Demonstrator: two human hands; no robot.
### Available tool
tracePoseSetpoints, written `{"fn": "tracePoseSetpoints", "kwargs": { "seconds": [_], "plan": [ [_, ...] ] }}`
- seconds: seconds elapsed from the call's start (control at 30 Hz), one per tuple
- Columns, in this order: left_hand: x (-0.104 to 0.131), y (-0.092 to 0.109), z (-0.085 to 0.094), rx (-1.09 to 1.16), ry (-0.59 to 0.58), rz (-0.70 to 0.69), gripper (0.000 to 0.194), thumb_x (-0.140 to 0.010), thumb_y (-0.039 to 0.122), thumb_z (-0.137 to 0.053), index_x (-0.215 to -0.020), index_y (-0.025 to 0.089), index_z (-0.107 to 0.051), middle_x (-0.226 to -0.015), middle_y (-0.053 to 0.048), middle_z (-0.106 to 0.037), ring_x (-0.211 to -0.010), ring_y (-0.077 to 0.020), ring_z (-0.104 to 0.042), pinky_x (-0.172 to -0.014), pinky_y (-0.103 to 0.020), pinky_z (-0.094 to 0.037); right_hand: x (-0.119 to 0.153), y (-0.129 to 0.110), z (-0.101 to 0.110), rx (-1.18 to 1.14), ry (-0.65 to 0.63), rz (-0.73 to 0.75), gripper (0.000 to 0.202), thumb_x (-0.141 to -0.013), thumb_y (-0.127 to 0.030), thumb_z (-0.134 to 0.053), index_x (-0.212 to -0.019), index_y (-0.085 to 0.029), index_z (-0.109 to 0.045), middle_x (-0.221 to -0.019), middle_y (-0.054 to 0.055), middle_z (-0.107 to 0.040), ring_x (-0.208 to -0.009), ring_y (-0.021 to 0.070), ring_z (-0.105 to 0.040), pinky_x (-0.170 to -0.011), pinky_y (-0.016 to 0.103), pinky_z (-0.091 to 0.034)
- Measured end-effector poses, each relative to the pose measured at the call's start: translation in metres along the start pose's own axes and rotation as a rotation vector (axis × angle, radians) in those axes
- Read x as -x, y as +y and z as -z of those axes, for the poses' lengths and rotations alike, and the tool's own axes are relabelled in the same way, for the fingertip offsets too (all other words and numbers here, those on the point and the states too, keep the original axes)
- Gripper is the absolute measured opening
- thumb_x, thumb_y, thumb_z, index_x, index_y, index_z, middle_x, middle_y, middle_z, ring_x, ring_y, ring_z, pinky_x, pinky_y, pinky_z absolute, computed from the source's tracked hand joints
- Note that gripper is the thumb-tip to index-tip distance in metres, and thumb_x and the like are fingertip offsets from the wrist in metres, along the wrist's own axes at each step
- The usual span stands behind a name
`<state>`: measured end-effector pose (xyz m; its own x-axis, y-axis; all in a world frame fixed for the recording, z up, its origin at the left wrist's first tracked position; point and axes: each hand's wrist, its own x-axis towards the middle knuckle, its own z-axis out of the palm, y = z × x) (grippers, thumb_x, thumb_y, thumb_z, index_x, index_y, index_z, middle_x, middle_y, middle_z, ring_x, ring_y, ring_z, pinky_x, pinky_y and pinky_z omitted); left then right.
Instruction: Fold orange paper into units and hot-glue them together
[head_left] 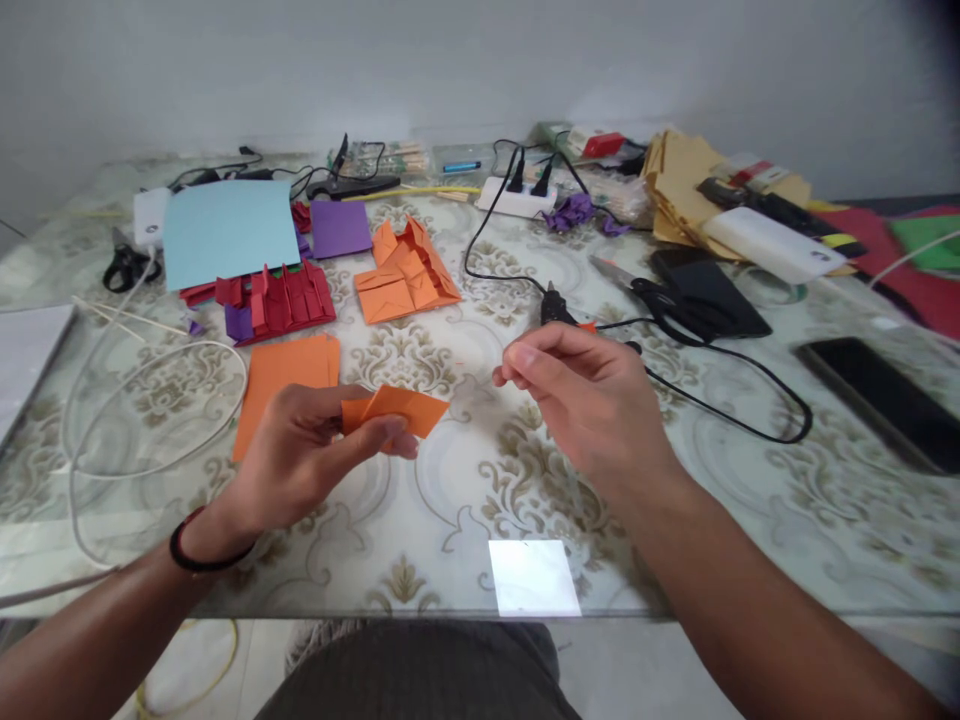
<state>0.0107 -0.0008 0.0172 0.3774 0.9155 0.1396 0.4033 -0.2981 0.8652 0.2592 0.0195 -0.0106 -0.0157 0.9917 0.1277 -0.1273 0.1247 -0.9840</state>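
Note:
Between thumb and fingers, my left hand grips a folded piece of orange paper, its pointed end facing right. My right hand hovers to the right of it, thumb pressed to the fingertips; whatever is in that pinch, if anything, is too small to make out. Just behind the right hand lies a black glue gun, partly covered by it. A stack of orange paper sheets rests behind my left hand, and folded orange paper pieces lie farther back.
Folded red paper pieces, a light blue sheet and a purple square sit at the back left. Scissors, a phone and the glue gun's looping cord are on the right. A white power strip stands behind.

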Motion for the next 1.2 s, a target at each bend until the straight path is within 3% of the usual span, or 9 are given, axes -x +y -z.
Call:
{"fn": "tracePoseSetpoints", "kwargs": {
  "seconds": [0.07,0.2,0.4,0.53,0.63,0.73,0.83,0.93,1.2],
  "plan": [
    [0.001,-0.003,0.000,-0.190,0.056,-0.221,0.015,-0.096,0.021,-0.070,-0.105,0.024,-0.082,-0.098,-0.003,-0.085,-0.073,-0.0150,-0.078,-0.058,-0.021,-0.060,0.001,-0.003,0.001,-0.022,-0.097,0.007,0.020,-0.092,-0.037,-0.074,-0.080,-0.022,-0.071,-0.076,0.001,-0.067,-0.073,0.0164,-0.063,-0.073,0.032,-0.054],
    [0.004,-0.010,0.000,-0.408,0.114,-0.596,0.038,-0.094,0.007,-0.066,-0.128,0.023,-0.073,-0.122,-0.007,-0.079,-0.110,-0.0209,-0.077,-0.096,-0.031,-0.063,0.011,-0.007,-0.006,-0.107,-0.388,-0.111,0.034,-0.100,-0.045,-0.062,-0.080,-0.019,-0.069,-0.075,0.002,-0.065,-0.066,0.0147,-0.060,-0.066,0.031,-0.055],
    [0.007,-0.009,0.003,-0.545,0.095,-0.719,0.043,-0.095,0.007,-0.064,-0.131,0.029,-0.068,-0.125,-0.005,-0.077,-0.126,-0.0266,-0.069,-0.107,-0.045,-0.061,0.018,-0.008,-0.012,-0.114,-0.532,-0.256,0.035,-0.097,-0.044,-0.067,-0.073,-0.018,-0.065,-0.065,0.000,-0.065,-0.058,0.0124,-0.059,-0.061,0.028,-0.054],
    [0.001,-0.009,0.004,-0.466,0.087,-0.615,0.049,-0.094,0.003,-0.059,-0.134,0.031,-0.066,-0.140,-0.006,-0.069,-0.132,-0.0267,-0.064,-0.109,-0.044,-0.058,0.018,-0.010,-0.014,-0.071,-0.472,-0.229,0.029,-0.091,-0.040,-0.074,-0.074,-0.018,-0.066,-0.064,-0.002,-0.062,-0.056,0.0122,-0.059,-0.059,0.028,-0.057],
    [-0.005,-0.012,0.008,-0.058,0.039,-0.358,0.055,-0.097,0.012,-0.057,-0.149,0.030,-0.054,-0.151,-0.011,-0.060,-0.131,-0.0271,-0.065,-0.109,-0.044,-0.058,0.016,-0.012,-0.013,0.163,-0.382,-0.056,0.023,-0.092,-0.032,-0.071,-0.073,-0.019,-0.066,-0.067,-0.001,-0.064,-0.059,0.0122,-0.061,-0.055,0.025,-0.051],
    [-0.009,-0.010,0.014,0.254,-0.041,-0.136,0.046,-0.100,0.028,-0.060,-0.146,0.026,-0.058,-0.139,-0.013,-0.069,-0.121,-0.0276,-0.071,-0.101,-0.041,-0.061,0.016,-0.015,-0.013,0.363,-0.331,0.139,0.020,-0.092,-0.023,-0.068,-0.072,-0.020,-0.066,-0.070,0.000,-0.066,-0.062,0.0125,-0.060,-0.056,0.025,-0.047],
    [-0.010,-0.005,0.014,0.149,-0.066,-0.017,0.028,-0.094,0.034,-0.072,-0.119,0.021,-0.075,-0.114,-0.009,-0.080,-0.105,-0.0235,-0.075,-0.089,-0.032,-0.063,0.016,-0.014,-0.014,0.420,-0.325,0.226,0.017,-0.092,-0.020,-0.067,-0.076,-0.021,-0.067,-0.073,0.001,-0.067,-0.064,0.0138,-0.061,-0.057,0.027,-0.049],
    [-0.010,-0.003,0.011,0.014,-0.065,-0.026,0.017,-0.092,0.033,-0.076,-0.098,0.019,-0.080,-0.096,-0.006,-0.081,-0.084,-0.0177,-0.074,-0.074,-0.026,-0.060,0.017,-0.012,-0.015,0.417,-0.315,0.276,0.014,-0.092,-0.019,-0.066,-0.078,-0.022,-0.067,-0.074,0.001,-0.066,-0.065,0.0144,-0.061,-0.058,0.028,-0.052],
    [-0.008,-0.001,0.004,-0.040,-0.067,-0.064,0.010,-0.093,0.028,-0.074,-0.091,0.021,-0.080,-0.088,-0.002,-0.082,-0.079,-0.0160,-0.074,-0.071,-0.025,-0.056,0.021,-0.007,-0.021,0.445,-0.332,0.320,0.007,-0.089,-0.015,-0.066,-0.087,-0.022,-0.067,-0.079,0.001,-0.067,-0.068,0.0146,-0.061,-0.062,0.030,-0.051]
  ]
}}
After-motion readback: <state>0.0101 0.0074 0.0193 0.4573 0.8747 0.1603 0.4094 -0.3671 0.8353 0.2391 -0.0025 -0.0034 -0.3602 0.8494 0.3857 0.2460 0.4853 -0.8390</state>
